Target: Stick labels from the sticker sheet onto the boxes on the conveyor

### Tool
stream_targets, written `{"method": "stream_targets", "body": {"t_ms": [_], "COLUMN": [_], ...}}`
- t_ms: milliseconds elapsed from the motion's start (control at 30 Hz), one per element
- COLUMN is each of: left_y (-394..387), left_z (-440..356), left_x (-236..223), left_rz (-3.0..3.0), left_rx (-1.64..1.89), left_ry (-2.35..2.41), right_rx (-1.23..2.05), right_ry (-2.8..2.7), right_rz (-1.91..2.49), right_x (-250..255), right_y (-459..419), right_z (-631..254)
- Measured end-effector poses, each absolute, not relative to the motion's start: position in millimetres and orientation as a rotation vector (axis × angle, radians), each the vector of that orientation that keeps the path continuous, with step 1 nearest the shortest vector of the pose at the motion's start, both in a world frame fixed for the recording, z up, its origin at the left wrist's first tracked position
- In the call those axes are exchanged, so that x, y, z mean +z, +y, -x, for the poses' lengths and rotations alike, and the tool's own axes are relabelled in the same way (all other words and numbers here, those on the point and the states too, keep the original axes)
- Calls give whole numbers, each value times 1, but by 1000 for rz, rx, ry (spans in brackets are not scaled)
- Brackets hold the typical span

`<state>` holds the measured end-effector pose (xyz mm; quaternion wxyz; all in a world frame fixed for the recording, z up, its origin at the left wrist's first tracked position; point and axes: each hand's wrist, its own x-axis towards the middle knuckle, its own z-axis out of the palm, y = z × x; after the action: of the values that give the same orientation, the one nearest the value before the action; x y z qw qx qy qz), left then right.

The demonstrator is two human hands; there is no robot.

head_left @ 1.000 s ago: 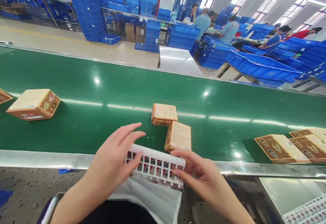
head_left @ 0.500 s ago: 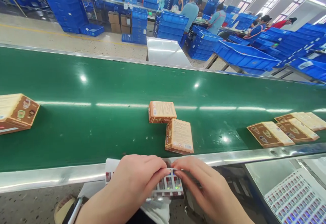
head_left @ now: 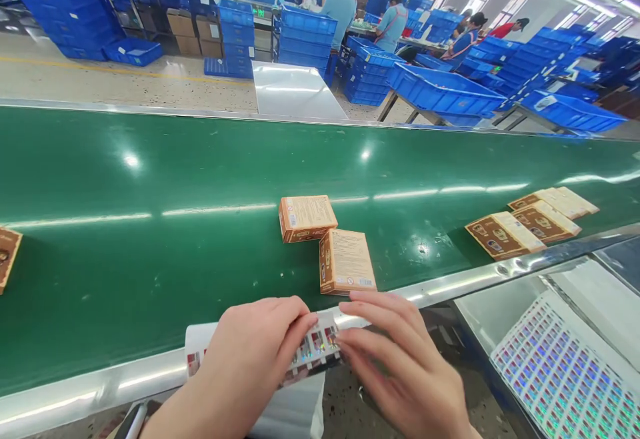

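Note:
My left hand [head_left: 263, 346] is closed on a curled sheet of small shiny stickers [head_left: 315, 346], its thumb and forefinger pinching the top edge. The sheet's white backing shows to the left of the wrist, and the sheet is held at the conveyor's near edge. At the sheet's right end, my right hand [head_left: 400, 352] has thumb and forefinger drawn together beside the last sticker, with other fingers stretched out above. Whatever lies between those fingertips is hidden. Just beyond the hands, a brown and cream box [head_left: 347, 262] touches a second box [head_left: 307, 218] on the belt.
The green conveyor belt [head_left: 200, 159] runs across the view behind a metal rail [head_left: 440, 286]. Several boxes [head_left: 505, 234] lie on its right, another box [head_left: 7, 256] at far left. More sticker sheets [head_left: 570, 366] rest on a side table. Blue crates [head_left: 445, 89] and people stand beyond.
My right hand's upper fingers have lifted and spread away from the sheet's top edge. The view has turned right, so the boxes and background sit farther left.

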<state>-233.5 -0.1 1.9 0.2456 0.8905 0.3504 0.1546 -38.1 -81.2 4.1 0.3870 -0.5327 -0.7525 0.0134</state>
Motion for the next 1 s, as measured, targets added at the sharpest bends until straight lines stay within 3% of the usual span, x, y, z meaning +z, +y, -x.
{"method": "stream_targets", "body": {"t_ms": [167,300,700,1000], "left_y": [3,4,6,12], "left_z": [213,185,150,122], "left_x": [-18,-41,-46,-55], "left_rz": [-2596,-2767,-2866,-2838], "left_rx": [543,517,411,315], "left_ry": [533,365,352,308], "right_rx": [498,749,597,204], "right_ry": [-802,-387,-335,-632], "right_rz": [1606,1481,1590,2104], "right_x": [-31,-51,-49,-42], "right_y": [-56,-26,-13,-10], "right_z": [8,-8,-19,-37]}}
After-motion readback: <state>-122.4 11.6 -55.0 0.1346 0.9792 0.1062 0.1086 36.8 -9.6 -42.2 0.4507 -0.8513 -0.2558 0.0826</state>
